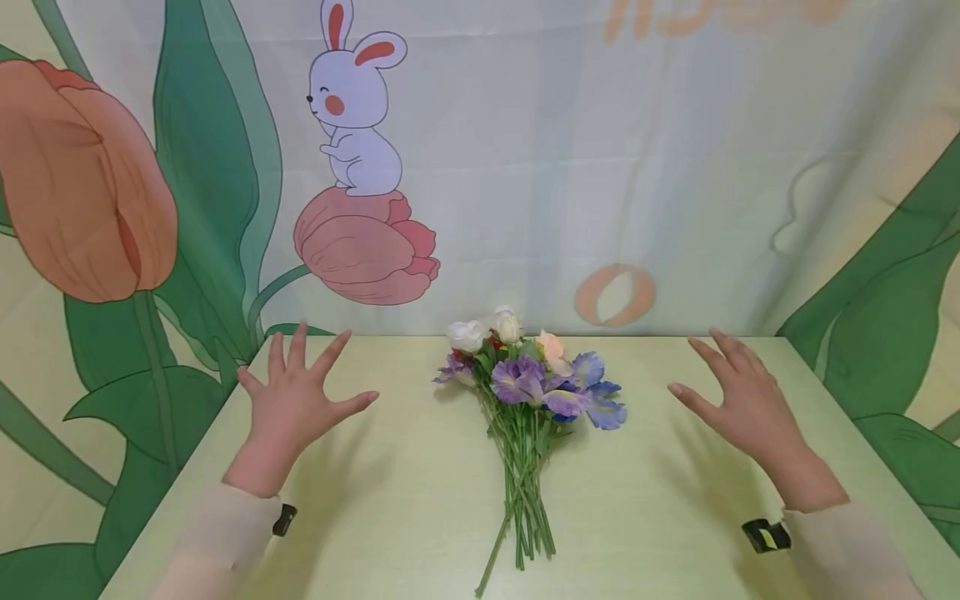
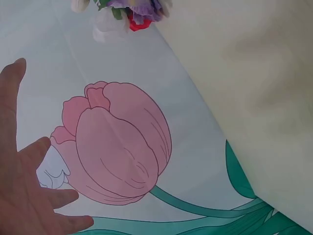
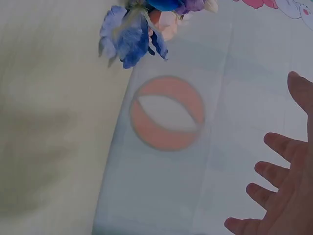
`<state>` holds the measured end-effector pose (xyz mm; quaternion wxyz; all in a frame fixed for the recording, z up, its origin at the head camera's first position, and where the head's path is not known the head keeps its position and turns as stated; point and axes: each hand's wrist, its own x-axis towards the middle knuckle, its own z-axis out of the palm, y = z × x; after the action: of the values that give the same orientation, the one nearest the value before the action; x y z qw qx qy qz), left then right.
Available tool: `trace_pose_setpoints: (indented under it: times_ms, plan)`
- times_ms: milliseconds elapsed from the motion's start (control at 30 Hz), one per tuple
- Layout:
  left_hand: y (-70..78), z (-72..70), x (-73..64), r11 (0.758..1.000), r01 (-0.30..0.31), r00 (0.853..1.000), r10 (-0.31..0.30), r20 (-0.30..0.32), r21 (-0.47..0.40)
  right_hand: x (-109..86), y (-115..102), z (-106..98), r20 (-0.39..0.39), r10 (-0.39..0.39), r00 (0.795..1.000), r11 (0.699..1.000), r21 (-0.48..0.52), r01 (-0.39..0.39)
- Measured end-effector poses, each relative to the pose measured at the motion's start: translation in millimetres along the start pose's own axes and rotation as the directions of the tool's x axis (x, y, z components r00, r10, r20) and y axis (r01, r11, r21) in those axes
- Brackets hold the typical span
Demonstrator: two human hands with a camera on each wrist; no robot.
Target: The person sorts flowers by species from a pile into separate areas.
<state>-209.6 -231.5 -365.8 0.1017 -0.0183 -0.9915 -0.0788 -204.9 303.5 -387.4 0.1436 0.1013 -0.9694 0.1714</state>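
A bunch of artificial flowers point(image 1: 525, 400) lies in the middle of the pale table, blooms toward the back and green stems point(image 1: 528, 500) toward the front. White, peach, purple and blue blooms show, with a bit of red among them. To its left my left hand point(image 1: 296, 404) is held above the table, fingers spread, touching nothing. On the other side my right hand point(image 1: 750, 400) is also raised with fingers extended and holds nothing. The left wrist view catches purple and white blooms point(image 2: 129, 12) at its top; the right wrist view has a blue bloom point(image 3: 129, 36).
The table point(image 1: 420, 517) ends at the back against a hanging cloth point(image 1: 525, 167) printed with a rabbit, tulips and leaves. Black bands point(image 1: 767, 536) sit at both wrists, beside light sleeves. Both arms cast shadows on the tabletop.
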Motion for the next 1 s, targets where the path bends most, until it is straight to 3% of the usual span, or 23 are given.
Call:
trace_pose_setpoints:
  times_ms: [300, 433, 600, 1000]
  plan:
    - [-0.6, 16.4, -10.7, 1.0, 0.022, 1.0, -0.022, 0.017, 0.005, -13.1, -2, 16, -0.013, -0.004, 1.0, 0.995, 0.102, 0.005]
    - [0.5, 26.4, -18.5, 1.0, 0.011, 1.0, -0.011, -0.003, -0.012, -18.6, -4, 24, -0.02, -0.021, 1.0, 0.992, 0.122, 0.023]
    - [5.7, 40.1, -25.3, 0.995, 0.002, 1.0, -0.004, -0.022, -0.099, -24.2, -9, 32, -0.013, -0.009, 1.0, 0.987, 0.16, 0.011]
    - [34.9, 71.5, -37.1, 0.963, 0.033, 0.999, -0.022, 0.043, -0.268, -34.9, -20, 51, -0.053, -0.018, 0.998, 0.984, 0.173, 0.027]
